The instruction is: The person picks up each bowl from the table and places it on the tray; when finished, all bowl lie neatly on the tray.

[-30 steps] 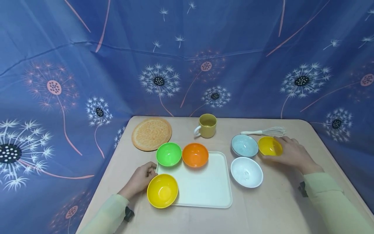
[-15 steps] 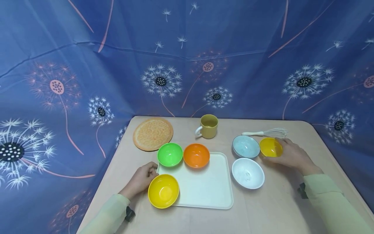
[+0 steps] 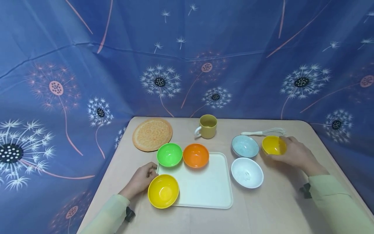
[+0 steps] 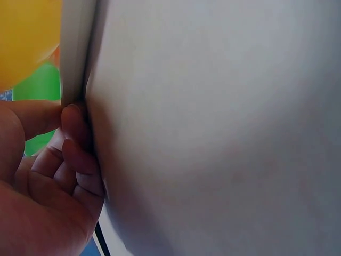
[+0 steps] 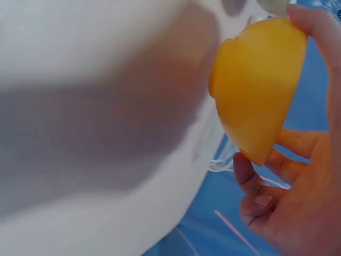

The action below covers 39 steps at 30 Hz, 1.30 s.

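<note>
At the right of the head view, my right hand (image 3: 299, 155) grips a small yellow bowl (image 3: 273, 145) by its rim. In the right wrist view this bowl (image 5: 256, 88) is upright relative to the table, close over its surface, thumb on one side and fingers on the other. My left hand (image 3: 141, 179) pinches the left edge of a white tray (image 3: 204, 191); the left wrist view shows thumb and fingertips at the tray's rim (image 4: 74, 48). Beside that hand, a larger yellow bowl (image 3: 163, 191) overlaps the tray's front left corner. Green (image 3: 169, 155) and orange bowls (image 3: 195, 156) sit along its back edge.
A light blue bowl (image 3: 244, 146) and a white bowl (image 3: 247, 173) stand between the tray and my right hand. Behind them lies a whisk (image 3: 264, 132). A mustard mug (image 3: 207, 126) and a round pizza-like board (image 3: 152, 134) are at the back, before a blue curtain (image 3: 187, 81).
My right hand has shifted slightly to the right with the small yellow bowl, widening the gap to the light blue bowl. The left hand keeps its hold on the tray edge.
</note>
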Available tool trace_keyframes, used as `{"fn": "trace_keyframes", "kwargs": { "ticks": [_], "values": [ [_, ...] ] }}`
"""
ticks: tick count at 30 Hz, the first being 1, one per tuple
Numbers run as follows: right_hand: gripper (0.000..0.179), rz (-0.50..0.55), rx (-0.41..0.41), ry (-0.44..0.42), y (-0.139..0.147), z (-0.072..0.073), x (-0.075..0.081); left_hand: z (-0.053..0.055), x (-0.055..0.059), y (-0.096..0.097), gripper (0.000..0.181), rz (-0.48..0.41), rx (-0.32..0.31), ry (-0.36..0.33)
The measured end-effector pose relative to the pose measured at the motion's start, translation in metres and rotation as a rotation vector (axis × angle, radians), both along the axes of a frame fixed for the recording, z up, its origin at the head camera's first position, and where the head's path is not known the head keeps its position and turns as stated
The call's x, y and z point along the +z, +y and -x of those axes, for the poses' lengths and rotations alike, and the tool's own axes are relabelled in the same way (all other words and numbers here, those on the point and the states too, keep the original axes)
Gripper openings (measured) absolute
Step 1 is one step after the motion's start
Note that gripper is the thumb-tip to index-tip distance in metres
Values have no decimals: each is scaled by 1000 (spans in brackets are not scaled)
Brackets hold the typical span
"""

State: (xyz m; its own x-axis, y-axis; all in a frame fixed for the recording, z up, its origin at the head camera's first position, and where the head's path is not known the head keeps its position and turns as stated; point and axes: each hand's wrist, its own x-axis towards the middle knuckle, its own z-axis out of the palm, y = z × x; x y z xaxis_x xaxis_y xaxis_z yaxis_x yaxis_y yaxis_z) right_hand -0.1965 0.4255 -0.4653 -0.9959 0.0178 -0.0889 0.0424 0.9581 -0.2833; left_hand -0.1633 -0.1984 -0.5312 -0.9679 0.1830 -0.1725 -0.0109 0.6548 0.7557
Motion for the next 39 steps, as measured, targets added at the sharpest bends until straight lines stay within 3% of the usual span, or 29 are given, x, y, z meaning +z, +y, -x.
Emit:
{"fn": "trace_keyframes", "kwargs": {
  "ticks": [9, 19, 34, 39],
  "values": [
    [127, -8, 42, 28, -5, -4, 27, -1, 0, -1, 24, 12, -12, 6],
    [124, 32, 88, 83, -25, -7, 37, -2, 2, 1, 25, 6, -1, -13],
    [119, 36, 228, 207, -109, -23, 41, 0, -1, -2, 25, -3, -4, -12],
    [117, 37, 279, 181, -143, -33, 41, 2, -1, -3, 25, 5, -6, -6]
  ]
}}
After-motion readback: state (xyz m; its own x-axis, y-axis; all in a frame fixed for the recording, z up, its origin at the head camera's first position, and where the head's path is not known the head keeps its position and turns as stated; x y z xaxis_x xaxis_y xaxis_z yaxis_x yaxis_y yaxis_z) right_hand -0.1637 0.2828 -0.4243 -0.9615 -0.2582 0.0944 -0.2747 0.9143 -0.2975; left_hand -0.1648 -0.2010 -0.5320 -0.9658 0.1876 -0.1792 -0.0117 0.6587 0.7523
